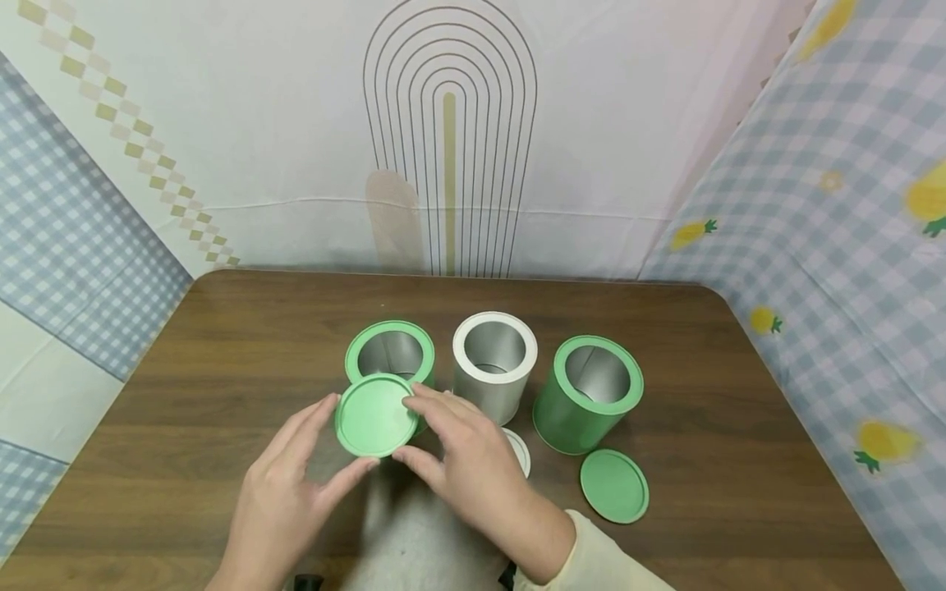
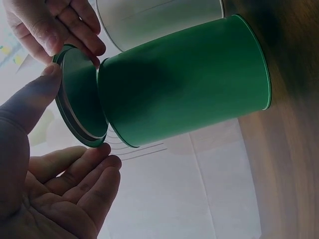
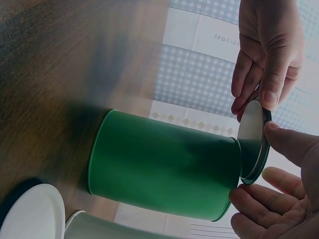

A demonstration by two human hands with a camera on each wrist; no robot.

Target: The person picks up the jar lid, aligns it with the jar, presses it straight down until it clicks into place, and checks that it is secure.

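Dark brown wood-grain table point(image 1: 222, 394) with rounded far corners. Standing on it in a row: open green cylindrical tin point(image 1: 390, 355) on the left, open white-rimmed silver cylindrical tin point(image 1: 493, 365) in the middle, larger open green cylindrical tin point(image 1: 587, 396) on the right. Round green lid point(image 1: 614, 486) lies flat, near side of the right tin. Round white lid point(image 1: 519, 450) lies flat, near side of the middle tin, partly hidden.
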